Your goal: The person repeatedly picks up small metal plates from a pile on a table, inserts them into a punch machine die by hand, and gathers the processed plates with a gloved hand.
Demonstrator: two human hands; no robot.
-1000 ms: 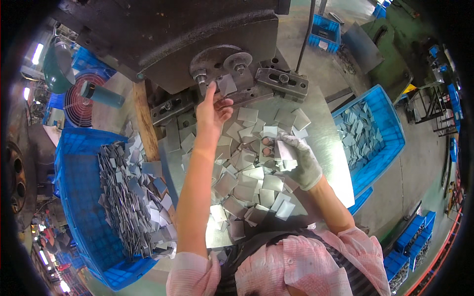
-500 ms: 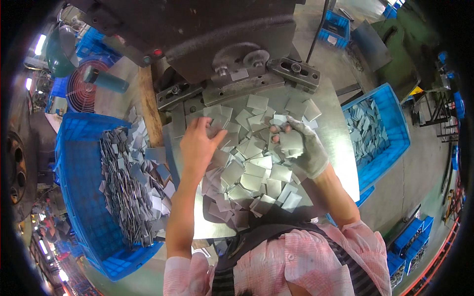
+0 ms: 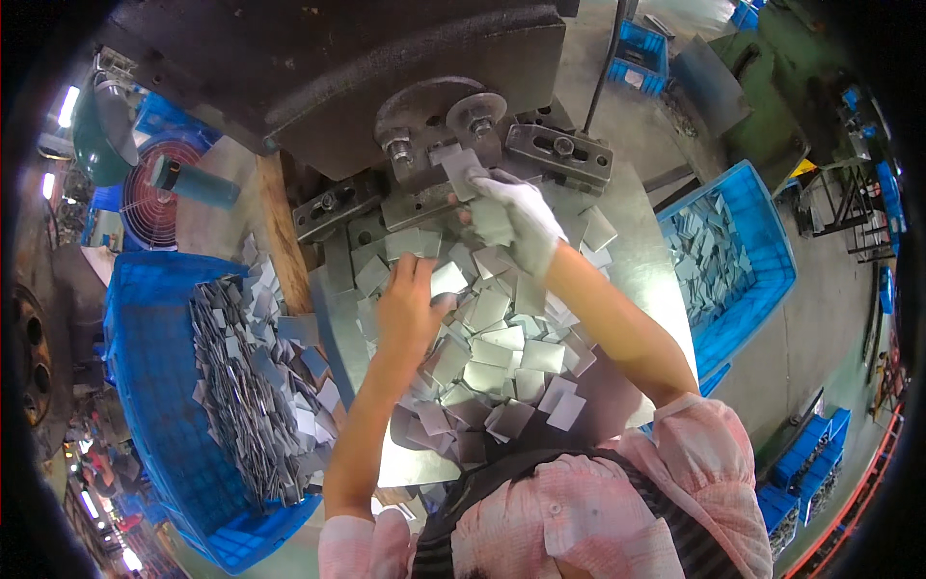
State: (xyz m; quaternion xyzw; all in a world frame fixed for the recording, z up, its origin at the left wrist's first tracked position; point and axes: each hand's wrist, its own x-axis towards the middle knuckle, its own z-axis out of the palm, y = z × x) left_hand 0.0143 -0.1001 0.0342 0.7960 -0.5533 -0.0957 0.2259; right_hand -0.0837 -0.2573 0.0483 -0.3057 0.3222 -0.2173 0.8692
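Note:
My right hand, in a white glove, is closed on several small metal plates. One metal plate sticks out from its fingertips at the press tooling, and more plates lie stacked under the palm. Over the left part of a loose pile of metal plates, my bare left hand has its thumb apart from the fingers. Its fingertips come up against a plate at the pile's far edge; no plate is seen gripped there. The pile covers the middle of the metal table.
A blue crate heaped with plates stands at left, another blue crate with plates at right. Clamp blocks flank the tooling. A wooden beam runs along the table's left side. Behind it are a bottle and a fan.
My right hand has moved forward and left from above the pile to the press tooling, bringing its plates along. My left hand has shifted slightly nearer and to the right.

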